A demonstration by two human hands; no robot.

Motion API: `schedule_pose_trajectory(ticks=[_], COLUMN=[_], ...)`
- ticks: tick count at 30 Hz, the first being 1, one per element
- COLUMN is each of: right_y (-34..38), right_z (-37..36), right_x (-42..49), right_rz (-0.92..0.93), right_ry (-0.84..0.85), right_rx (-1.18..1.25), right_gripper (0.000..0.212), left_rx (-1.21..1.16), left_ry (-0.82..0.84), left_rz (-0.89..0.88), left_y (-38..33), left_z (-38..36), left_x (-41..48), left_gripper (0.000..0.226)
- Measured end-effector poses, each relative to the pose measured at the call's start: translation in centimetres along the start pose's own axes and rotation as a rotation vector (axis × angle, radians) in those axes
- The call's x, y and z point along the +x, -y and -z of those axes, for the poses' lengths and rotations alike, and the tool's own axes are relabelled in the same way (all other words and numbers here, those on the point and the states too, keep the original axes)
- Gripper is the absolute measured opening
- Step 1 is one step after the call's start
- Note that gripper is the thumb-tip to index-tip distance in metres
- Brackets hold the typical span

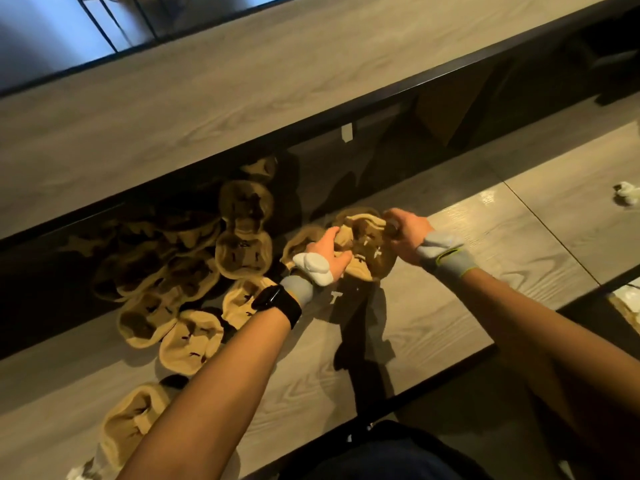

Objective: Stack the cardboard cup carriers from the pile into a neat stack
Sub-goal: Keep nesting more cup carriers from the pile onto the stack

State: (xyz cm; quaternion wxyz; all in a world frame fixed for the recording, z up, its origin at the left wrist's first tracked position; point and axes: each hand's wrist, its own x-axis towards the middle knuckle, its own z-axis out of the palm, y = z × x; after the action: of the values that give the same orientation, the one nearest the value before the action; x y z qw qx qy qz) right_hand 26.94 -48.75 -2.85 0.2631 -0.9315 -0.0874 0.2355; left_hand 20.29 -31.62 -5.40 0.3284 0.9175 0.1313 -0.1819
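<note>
Pile of carriers (pixel 180 271) is crowding the left of the counter (pixel 433 327), spilling toward the near edge. Upper shelf (pixel 207 109) is overhanging the pile, capping approach from above. Counter right of both hands is lying open; crumpled white paper (pixel 627 197) is sitting far right.

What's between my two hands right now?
In the head view, the carrier being stacked sits between the left hand and right hand, gripped by both above the table.
</note>
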Motion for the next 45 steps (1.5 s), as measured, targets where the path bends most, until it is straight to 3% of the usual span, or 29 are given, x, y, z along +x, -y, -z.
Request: schedule_pose_trajectory(ticks=[6,10,13,18,22,24,26,31,34,45], right_y=[2.1,2.5,2.3,0.8,-0.7,-1.4,-1.7,0.2,2.4,5.9], right_z=[1.9,0.8,-0.6,-1.6,-1.6,-1.9,-2.6,-5.1,-6.9,-13.1], right_x=[5.2,6.9,7.2,6.8,5.2,4.1,2.6,-1.3,-3.5,-6.4], right_rz=[-0.028,-0.044,-0.030,0.015,0.014,0.047,0.098,0.161,0.236,0.372], right_ry=[0.034,0.102,0.148,0.190,0.214,0.232,0.262,0.286,0.324,0.446], right_rx=[-0.141,-0.344,-0.411,-0.415,-0.407,-0.417,-0.413,-0.403,-0.428,-0.410], right_gripper=[0.027,0.031,0.031,0.041,0.062,0.055,0.046,0.050,0.045,0.047], left_rx=[-0.078,-0.271,-0.330,-0.288,-0.165,-0.102,-0.061,0.074,0.121,0.019], left_ry=[0.061,0.162,0.260,0.215,0.220,0.292,0.325,0.364,0.344,0.322], left_rz=[0.121,0.293,0.408,0.404,0.308,0.268,0.237,0.253,0.261,0.372], left_y=[-2.0,-2.5,-2.8,-2.0,-1.6,-1.6,-0.9,2.6,5.5,12.8], left_z=[0.5,-0.3,-0.5,-1.6,-2.5,-2.7,-3.0,-3.4,-3.3,-3.4], left_x=[3.0,4.3,4.7,4.5,3.3,2.0,0.2,-4.0,-6.5,-12.8], left_gripper=[0.049,0.012,0.022,0.040,0.025,0.011,0.017,0.032,0.022,0.038])
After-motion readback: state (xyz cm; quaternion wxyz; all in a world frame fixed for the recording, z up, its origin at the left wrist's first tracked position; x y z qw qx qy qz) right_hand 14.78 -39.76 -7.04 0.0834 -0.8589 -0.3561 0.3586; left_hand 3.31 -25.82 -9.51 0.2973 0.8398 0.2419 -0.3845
